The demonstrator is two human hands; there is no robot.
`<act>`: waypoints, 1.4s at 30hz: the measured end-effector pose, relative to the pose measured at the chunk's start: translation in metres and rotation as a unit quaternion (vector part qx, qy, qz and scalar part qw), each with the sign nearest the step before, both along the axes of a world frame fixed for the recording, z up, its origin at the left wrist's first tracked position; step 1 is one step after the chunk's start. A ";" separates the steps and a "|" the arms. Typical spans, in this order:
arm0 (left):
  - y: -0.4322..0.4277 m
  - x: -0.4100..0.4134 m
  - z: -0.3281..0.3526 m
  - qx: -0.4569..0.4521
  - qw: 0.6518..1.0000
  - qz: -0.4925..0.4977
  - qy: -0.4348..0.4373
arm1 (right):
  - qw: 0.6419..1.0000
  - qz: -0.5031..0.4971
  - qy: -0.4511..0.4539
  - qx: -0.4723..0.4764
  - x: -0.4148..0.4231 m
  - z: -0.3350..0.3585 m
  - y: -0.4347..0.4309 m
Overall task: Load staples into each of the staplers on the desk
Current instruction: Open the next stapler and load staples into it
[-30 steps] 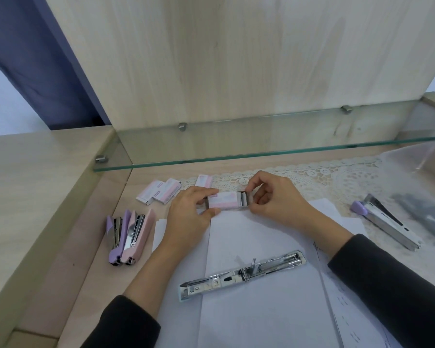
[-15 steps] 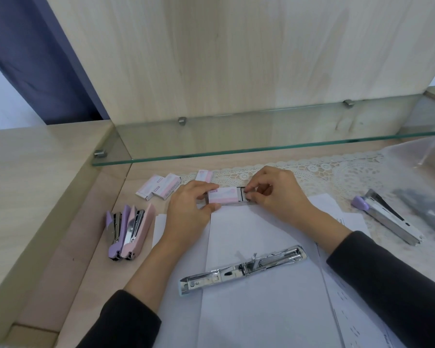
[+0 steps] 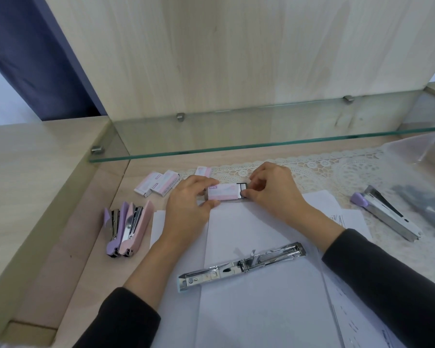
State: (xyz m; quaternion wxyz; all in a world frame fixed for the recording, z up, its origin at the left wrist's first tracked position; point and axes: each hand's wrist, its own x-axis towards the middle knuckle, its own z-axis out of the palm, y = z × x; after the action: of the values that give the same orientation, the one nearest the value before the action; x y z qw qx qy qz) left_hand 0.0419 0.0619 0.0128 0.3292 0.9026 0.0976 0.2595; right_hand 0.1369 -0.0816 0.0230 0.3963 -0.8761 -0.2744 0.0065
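Two hands meet at frame centre on a staple box (image 3: 224,192). The left hand (image 3: 189,207) grips its sleeve, and the right hand (image 3: 274,194) pinches the dark tray end at its right. Below, an opened silver stapler (image 3: 241,263) lies on white paper (image 3: 249,310). A purple stapler (image 3: 116,229) and a pink stapler (image 3: 138,227) lie touching at left, and a purple-tipped stapler (image 3: 387,217) lies at right.

Four staplers are lying on the desk (image 3: 86,252): a purple stapler (image 3: 114,231), a pink stapler (image 3: 142,222), an opened chrome stapler (image 3: 241,266) and a purple-tipped metal stapler (image 3: 387,217). Four staple boxes are showing: the held box (image 3: 224,192), a far-left box (image 3: 146,184), its neighbouring box (image 3: 167,185) and a small pink box (image 3: 203,171). Two hands, left hand (image 3: 189,204) and right hand (image 3: 274,194), are gripping one.
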 end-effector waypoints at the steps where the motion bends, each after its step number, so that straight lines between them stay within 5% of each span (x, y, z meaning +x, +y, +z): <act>1: 0.000 0.000 0.000 0.001 1.000 0.000 0.001 | 1.000 -0.001 0.006 0.000 0.000 0.000 0.001; 11: -0.001 0.000 0.001 -0.001 1.000 -0.001 0.000 | 0.997 -0.001 0.050 0.064 -0.001 -0.003 -0.001; 30: 0.001 0.001 0.000 -0.012 1.000 0.001 0.003 | 0.995 0.045 -0.089 -0.018 -0.002 -0.005 -0.002; 42: 0.002 0.002 -0.001 -0.009 1.000 0.002 0.009 | 0.997 0.052 0.007 0.056 -0.002 0.001 -0.004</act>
State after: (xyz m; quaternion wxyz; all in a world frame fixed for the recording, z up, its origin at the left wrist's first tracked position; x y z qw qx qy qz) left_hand 0.0437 0.0640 0.0118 0.3359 0.9018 0.1047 0.2509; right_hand 0.1354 -0.0857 0.0238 0.4455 -0.8371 -0.3169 0.0179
